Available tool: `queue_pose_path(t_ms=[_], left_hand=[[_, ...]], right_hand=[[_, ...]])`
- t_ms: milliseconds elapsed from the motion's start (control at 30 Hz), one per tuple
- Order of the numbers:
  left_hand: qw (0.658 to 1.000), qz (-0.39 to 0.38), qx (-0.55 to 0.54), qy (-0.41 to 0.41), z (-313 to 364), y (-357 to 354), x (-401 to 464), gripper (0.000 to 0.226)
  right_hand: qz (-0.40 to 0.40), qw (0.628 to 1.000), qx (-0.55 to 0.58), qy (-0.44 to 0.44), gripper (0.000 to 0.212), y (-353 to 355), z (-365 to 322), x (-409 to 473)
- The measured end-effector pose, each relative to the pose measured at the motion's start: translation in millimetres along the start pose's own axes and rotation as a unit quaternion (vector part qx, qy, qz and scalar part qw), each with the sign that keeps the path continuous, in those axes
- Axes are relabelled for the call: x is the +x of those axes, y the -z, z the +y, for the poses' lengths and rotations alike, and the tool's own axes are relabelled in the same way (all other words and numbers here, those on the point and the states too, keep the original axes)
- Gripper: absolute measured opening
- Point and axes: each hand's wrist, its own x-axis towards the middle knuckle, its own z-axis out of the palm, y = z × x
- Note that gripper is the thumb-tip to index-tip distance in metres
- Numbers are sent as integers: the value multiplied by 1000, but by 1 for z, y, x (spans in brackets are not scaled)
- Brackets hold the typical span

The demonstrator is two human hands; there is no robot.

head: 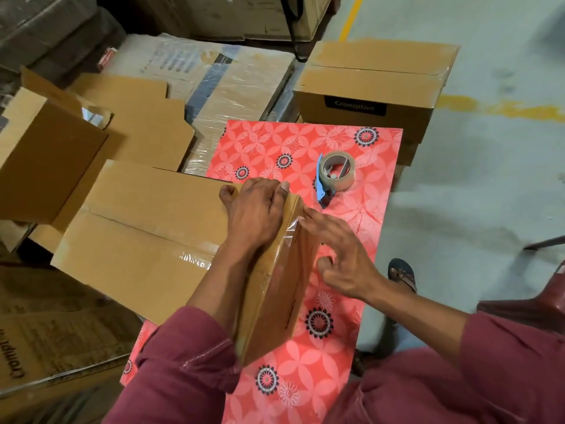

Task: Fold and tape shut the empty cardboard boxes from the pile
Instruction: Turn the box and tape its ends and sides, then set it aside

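Nearest the camera, two maroon sleeves (189, 356) reach forward over a desk (305, 387) covered in a red flowered sheet. A flat brown cardboard box (146, 240) lies across the left edge of the desk, its right side face (287, 289) dropping to the desk top. Clear tape (195, 258) shines along the seam on its upper face and wraps over the right edge.

The left hand (255, 214) rests on the far right corner of the box, fingers (282, 191) curled over the far edge and gripping it, thumb on the upper face. The right hand (342, 258) is just right of the box beside its side face; its fingers (315, 217) are spread and nearly straight, the fingertips touching the taped top edge, holding nothing.

On the left, an opened box (49, 160) stands tilted with flattened cardboard sheets (137, 117) behind it. At the far end of the desk a sealed brown box (373, 84) with a dark printed label stands, and left of it lie cartons wrapped in clear film (232, 81). A printed carton (55, 341) lies near left, below the desk's level.

A tape dispenser (334, 174) with a blue handle and a roll of brownish tape lies on the desk just beyond the hands, apart from both. A sandalled foot (402, 273) shows on the grey floor (477, 185) to the right, near a dark red chair (532, 304).
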Motion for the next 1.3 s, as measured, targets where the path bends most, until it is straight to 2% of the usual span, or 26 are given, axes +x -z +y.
queue_pose_path(t_ms=[100, 200, 367, 467, 600, 733, 800, 867, 900, 967, 1067, 1200, 1300], left_hand=[[1000, -13, -4, 5, -2, -1, 1, 50], [1000, -17, 1, 6, -2, 0, 2, 48], [1000, -23, 3, 7, -2, 0, 2, 49], [1000, -25, 8, 9, -1, 1, 3, 46], [1000, -21, 7, 12, 1, 1, 3, 45], [1000, -16, 2, 11, 1, 2, 3, 43], [1000, -17, 2, 13, 1, 2, 3, 44], [1000, -22, 3, 12, -1, 2, 3, 46], [1000, -21, 5, 9, -1, 1, 4, 46], [1000, -20, 8, 9, -1, 1, 3, 46], [1000, -20, 12, 12, 1, 1, 3, 45], [1000, -21, 14, 13, 2, 3, 2, 42], [999, -30, 16, 13, 2, 3, 2, 47]], right_hand=[[38, 992, 54, -107, 49, 26, -7, 29], [39, 983, 134, -115, 24, 42, -19, 69], [-58, 984, 139, -98, 32, 43, -23, 105], [-58, 984, 151, -79, 25, 40, -6, 106], [-44, 985, 165, -11, 23, 34, 13, 103], [-86, 983, 160, -3, 21, 39, 34, 108], [-122, 988, 91, -13, 20, 43, 53, 101], [-157, 986, 33, -42, 32, 48, 66, 88], [-155, 985, 32, -63, 48, 51, 66, 84], [-108, 989, 73, -64, 74, 50, 54, 82], [-68, 989, 125, -40, 77, 37, 33, 95], [-61, 993, 105, -5, 82, 22, 30, 103], [-132, 987, 88, 17, 91, 32, 35, 105]])
